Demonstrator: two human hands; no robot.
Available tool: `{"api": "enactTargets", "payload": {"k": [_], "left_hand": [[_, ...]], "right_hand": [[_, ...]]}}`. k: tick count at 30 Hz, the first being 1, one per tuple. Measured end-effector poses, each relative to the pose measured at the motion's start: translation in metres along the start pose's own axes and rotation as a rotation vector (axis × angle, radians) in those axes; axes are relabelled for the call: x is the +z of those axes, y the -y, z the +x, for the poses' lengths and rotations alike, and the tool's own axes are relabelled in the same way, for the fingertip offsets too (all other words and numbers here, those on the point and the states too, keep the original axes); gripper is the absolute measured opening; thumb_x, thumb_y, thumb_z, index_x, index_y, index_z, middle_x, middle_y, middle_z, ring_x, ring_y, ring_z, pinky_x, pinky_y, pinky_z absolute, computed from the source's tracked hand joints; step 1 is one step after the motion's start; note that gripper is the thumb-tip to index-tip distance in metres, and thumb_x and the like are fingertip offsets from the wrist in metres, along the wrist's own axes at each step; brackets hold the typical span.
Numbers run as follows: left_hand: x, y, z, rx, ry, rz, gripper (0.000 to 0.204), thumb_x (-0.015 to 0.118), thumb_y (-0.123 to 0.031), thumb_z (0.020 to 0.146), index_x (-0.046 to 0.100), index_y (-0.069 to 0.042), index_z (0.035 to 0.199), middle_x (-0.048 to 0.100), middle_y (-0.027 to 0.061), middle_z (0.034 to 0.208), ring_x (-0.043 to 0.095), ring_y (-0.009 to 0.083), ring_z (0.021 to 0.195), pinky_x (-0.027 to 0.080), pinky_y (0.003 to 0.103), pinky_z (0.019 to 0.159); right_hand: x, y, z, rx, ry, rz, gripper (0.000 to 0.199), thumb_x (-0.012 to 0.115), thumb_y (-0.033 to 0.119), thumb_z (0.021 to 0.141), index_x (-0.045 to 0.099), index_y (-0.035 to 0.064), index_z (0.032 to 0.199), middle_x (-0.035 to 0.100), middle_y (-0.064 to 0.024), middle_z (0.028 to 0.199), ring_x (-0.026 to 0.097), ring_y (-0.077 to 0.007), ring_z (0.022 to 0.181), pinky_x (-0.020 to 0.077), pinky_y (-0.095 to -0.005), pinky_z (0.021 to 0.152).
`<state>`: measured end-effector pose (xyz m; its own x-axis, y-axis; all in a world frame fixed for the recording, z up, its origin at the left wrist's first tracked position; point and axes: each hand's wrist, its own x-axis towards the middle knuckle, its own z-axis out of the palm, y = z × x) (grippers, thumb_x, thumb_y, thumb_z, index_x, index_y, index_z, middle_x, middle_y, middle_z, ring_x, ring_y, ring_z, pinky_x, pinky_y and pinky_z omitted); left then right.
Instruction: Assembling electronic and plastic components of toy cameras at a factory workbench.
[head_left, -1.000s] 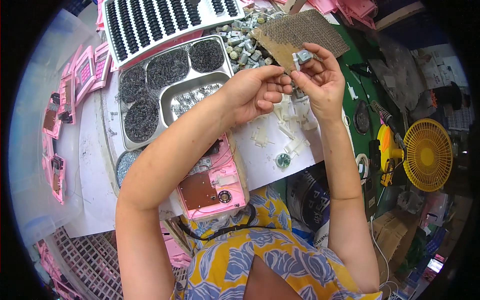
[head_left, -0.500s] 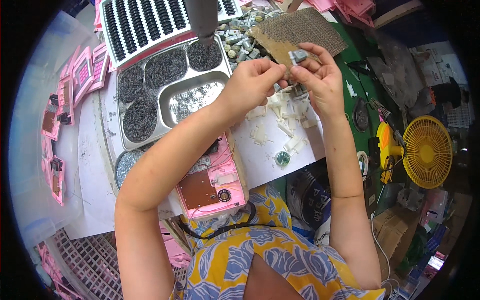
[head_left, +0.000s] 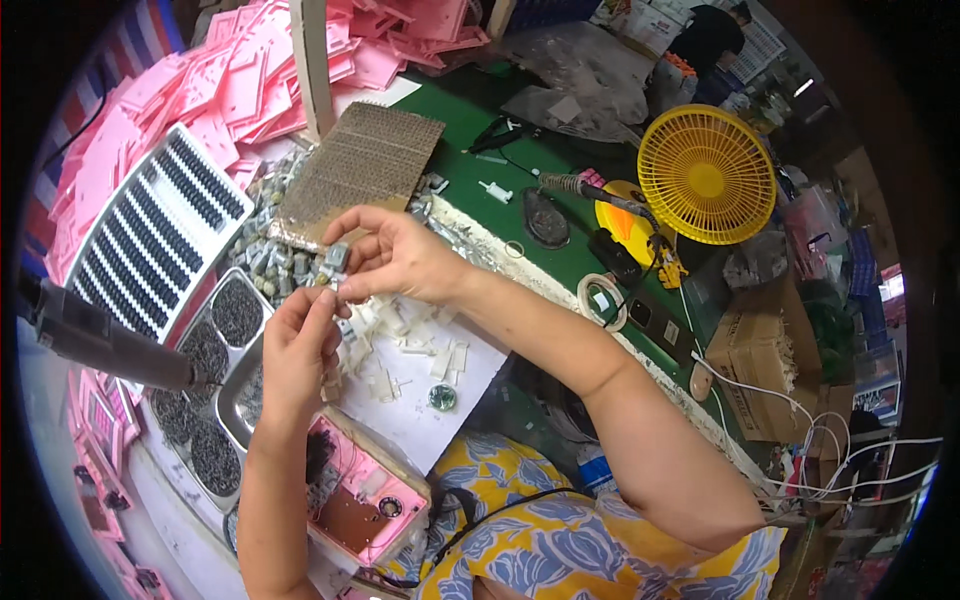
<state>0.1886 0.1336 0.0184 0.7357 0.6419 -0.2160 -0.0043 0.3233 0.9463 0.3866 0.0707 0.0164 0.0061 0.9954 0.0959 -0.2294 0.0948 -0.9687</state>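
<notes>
My right hand (head_left: 405,258) pinches a small grey box-shaped part with a white end (head_left: 337,256) between thumb and fingers. Close against it, my left hand (head_left: 297,335) has thumb and forefinger pressed together; whatever they grip is too small or hidden to name. The fingertips of both hands meet above a heap of white plastic pieces (head_left: 390,318). Just beyond lies a pile of similar grey parts (head_left: 292,262), partly under a brown corrugated cardboard sheet (head_left: 375,155). Nearer to me sits an opened pink casing (head_left: 350,500) with a brown board, wires and a round black part.
At left are a metal compartment tray (head_left: 262,330) of small dark springs, a white tray (head_left: 240,205) with rows of black parts, and a dark hanging tool (head_left: 110,340). Pink panels (head_left: 250,90) pile up behind. A yellow fan (head_left: 705,175) and soldering iron (head_left: 600,195) stand right.
The view has swung to the right, so the table's things sit further left in it. My hands stay together, the right one still holding the grey part.
</notes>
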Motion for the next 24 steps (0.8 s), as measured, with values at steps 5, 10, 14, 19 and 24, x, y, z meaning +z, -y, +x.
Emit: {"api": "enactTargets", "payload": {"k": [5,10,14,19,24], "left_hand": [[0.001,-0.01,0.003,-0.282,-0.113,-0.174,0.025,0.054,-0.027,0.104,0.059,-0.008,0.088,0.047,-0.0041,0.066,0.034,0.0027,0.048,0.024,0.019,0.039],[-0.028,0.008,0.017,-0.481,0.123,-0.342,0.03,0.051,-0.033,0.105,0.05,-0.014,0.081,0.046,-0.0038,0.065,0.033,0.002,0.047,0.021,0.016,0.036],[-0.043,0.019,0.02,-0.493,0.255,-0.531,0.031,0.05,-0.034,0.105,0.05,-0.013,0.082,0.047,-0.0034,0.066,0.031,0.0024,0.046,0.021,0.017,0.035],[-0.031,0.007,0.012,-0.443,0.104,-0.666,0.023,0.052,-0.031,0.105,0.058,-0.009,0.1,0.053,-0.0027,0.078,0.033,0.0016,0.048,0.023,0.016,0.035],[-0.021,-0.001,0.006,-0.368,0.177,-0.661,0.023,0.056,-0.028,0.104,0.059,-0.005,0.107,0.058,-0.0016,0.085,0.037,0.0004,0.055,0.028,0.015,0.04]], "right_hand": [[0.013,-0.001,0.004,-0.115,0.046,-0.198,0.046,0.073,-0.003,0.084,0.053,0.005,0.125,0.062,-0.002,0.09,0.062,-0.0074,0.085,0.0517,-0.021,0.073],[0.021,-0.002,0.006,-0.251,0.038,-0.468,0.04,0.068,-0.006,0.081,0.059,0.0034,0.119,0.065,-0.0034,0.103,0.063,-0.0096,0.087,0.0532,-0.0246,0.076],[0.028,0.005,0.007,-0.36,0.032,-0.549,0.039,0.067,-0.008,0.08,0.063,0.0025,0.117,0.066,-0.0057,0.108,0.065,-0.0125,0.09,0.0547,-0.0272,0.079],[0.026,-0.007,0.01,-0.433,-0.023,-0.512,0.042,0.069,-0.007,0.082,0.061,0.004,0.122,0.06,-0.0055,0.119,0.065,-0.0147,0.095,0.0561,-0.0292,0.083],[0.028,0.004,-0.002,-0.293,-0.139,-0.242,0.053,0.07,-0.011,0.081,0.052,0.0053,0.129,0.063,-0.0034,0.104,0.063,-0.0112,0.095,0.054,-0.0262,0.088]]}}
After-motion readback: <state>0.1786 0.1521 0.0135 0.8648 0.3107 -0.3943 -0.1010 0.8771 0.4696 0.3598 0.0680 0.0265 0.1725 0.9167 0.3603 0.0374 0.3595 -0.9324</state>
